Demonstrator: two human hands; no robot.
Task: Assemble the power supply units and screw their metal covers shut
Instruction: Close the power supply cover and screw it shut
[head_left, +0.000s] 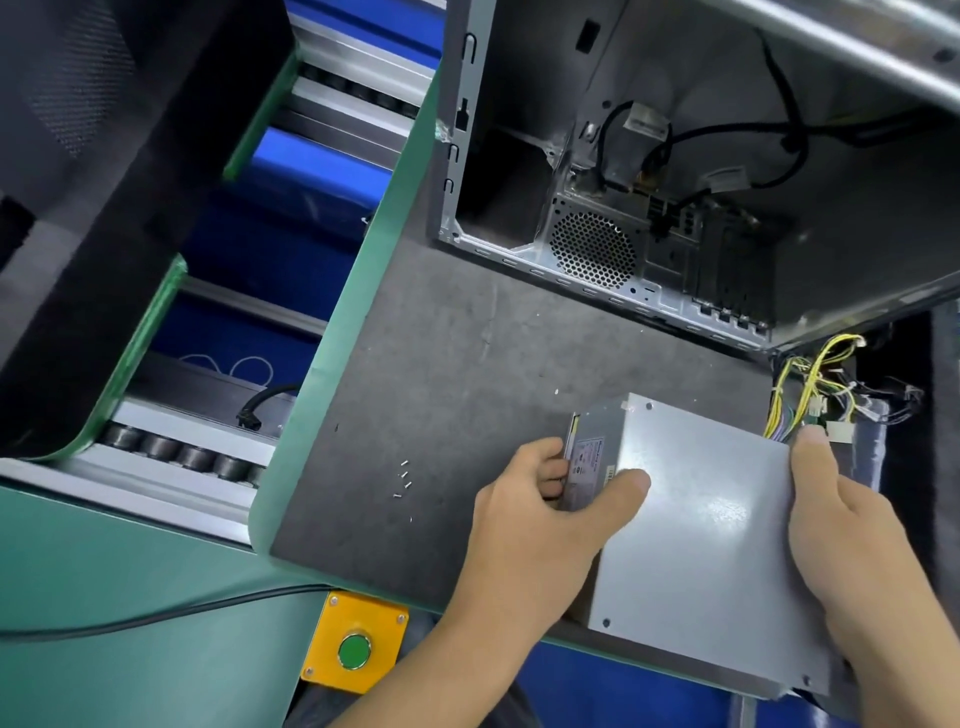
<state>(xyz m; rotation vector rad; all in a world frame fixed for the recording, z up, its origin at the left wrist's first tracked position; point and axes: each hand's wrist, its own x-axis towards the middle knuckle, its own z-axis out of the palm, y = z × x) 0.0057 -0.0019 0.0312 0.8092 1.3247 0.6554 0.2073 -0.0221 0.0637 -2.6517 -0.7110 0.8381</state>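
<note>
Grey sheet-metal power supply unit box (696, 540) held w/ both hands over near edge of dark grey felt tabletop (441, 364). Left hand (540, 514) grips its labelled side, thumb on top cover; right hand (852, 525) clamps opp. edge by yellow wire bundle (810, 384). Few small silver screws (402, 478) lie loose on tabletop, left of unit.

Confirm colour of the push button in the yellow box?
Green push button, set in a yellow box; head view.

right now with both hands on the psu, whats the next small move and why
Probably set the power supply unit flat on the grey mat and free the left hand for the loose screws. Both hands, including the right hand, grip it, and its cover's corner holes look empty.
</note>
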